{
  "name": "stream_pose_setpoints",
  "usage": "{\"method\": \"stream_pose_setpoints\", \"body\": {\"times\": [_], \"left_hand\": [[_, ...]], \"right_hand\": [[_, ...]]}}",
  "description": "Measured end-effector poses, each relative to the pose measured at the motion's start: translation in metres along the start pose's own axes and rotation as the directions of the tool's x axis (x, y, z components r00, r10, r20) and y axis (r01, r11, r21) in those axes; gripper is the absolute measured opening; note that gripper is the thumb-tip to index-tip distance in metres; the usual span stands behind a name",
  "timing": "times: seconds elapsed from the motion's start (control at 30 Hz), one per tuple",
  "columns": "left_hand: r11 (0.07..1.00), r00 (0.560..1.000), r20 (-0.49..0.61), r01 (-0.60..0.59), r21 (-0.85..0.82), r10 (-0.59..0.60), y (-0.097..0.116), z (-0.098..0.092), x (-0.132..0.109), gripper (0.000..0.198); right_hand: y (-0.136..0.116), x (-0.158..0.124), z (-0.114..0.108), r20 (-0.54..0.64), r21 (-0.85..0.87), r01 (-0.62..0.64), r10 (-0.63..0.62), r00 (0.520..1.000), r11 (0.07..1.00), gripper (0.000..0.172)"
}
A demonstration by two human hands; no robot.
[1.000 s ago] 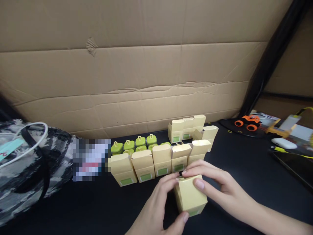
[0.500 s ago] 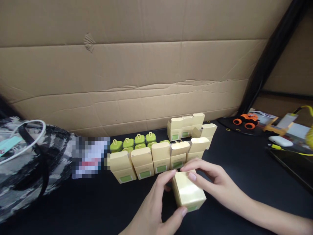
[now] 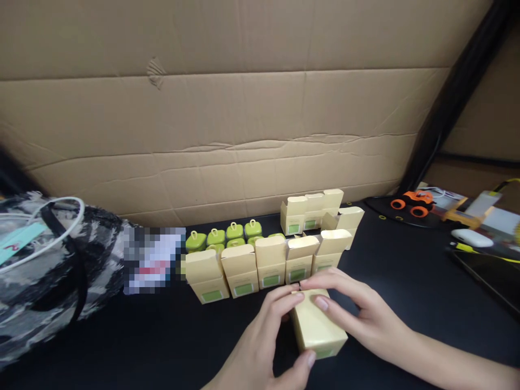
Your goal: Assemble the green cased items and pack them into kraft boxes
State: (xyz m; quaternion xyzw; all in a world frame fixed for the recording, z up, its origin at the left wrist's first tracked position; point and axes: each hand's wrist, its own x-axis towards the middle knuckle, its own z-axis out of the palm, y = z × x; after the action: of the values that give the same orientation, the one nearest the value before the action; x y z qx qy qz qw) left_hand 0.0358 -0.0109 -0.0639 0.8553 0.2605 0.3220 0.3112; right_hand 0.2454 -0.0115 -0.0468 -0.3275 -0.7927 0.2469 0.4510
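On the black table (image 3: pixel 406 281), just in front of a row of open boxes (image 3: pixel 244 271), the left hand (image 3: pixel 260 341) has its grip closed on the small yellow box (image 3: pixel 317 330), thumb under the near end. The right hand (image 3: pixel 357 314) clasps the far end. Pressing the flap down squarely seems wise. The green labels are unreadable.

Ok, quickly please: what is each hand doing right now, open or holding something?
Left hand: shut on the small yellow box.
Right hand: holding the same box, gripping its top end.
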Motion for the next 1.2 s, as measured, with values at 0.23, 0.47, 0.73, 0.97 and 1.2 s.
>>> {"method": "stream_pose_setpoints", "body": {"times": [0.23, 0.47, 0.73, 0.97, 1.2], "left_hand": [[1.000, 1.000, -0.002, -0.004, -0.020, 0.004, 0.002, -0.002, 0.002, 0.067], [0.998, 0.999, -0.005, -0.054, 0.023, 0.054, -0.002, 0.000, 0.000, 0.070], [1.000, 1.000, -0.010, -0.010, -0.017, 0.010, 0.003, -0.002, 0.002, 0.068], [1.000, 1.000, 0.020, 0.017, -0.022, -0.017, 0.000, 0.001, -0.001, 0.068], [0.999, 0.999, -0.037, 0.038, -0.029, -0.039, -0.007, 0.006, -0.004, 0.071]], "right_hand": [[0.001, 0.000, -0.001, 0.042, -0.033, 0.008, -0.007, 0.999, 0.999, 0.022], [-0.003, -0.001, -0.002, -0.044, -0.073, 0.120, -0.123, 0.991, 0.990, 0.024], [-0.006, -0.001, -0.006, 0.038, -0.169, 0.062, -0.056, 0.998, 0.984, 0.020], [-0.020, 0.008, -0.030, 0.298, -0.325, 0.138, -0.037, 0.954, 0.936, 0.044], [-0.015, 0.021, -0.084, -0.360, -0.329, 0.023, -0.147, 0.921, 0.944, 0.033]]}}
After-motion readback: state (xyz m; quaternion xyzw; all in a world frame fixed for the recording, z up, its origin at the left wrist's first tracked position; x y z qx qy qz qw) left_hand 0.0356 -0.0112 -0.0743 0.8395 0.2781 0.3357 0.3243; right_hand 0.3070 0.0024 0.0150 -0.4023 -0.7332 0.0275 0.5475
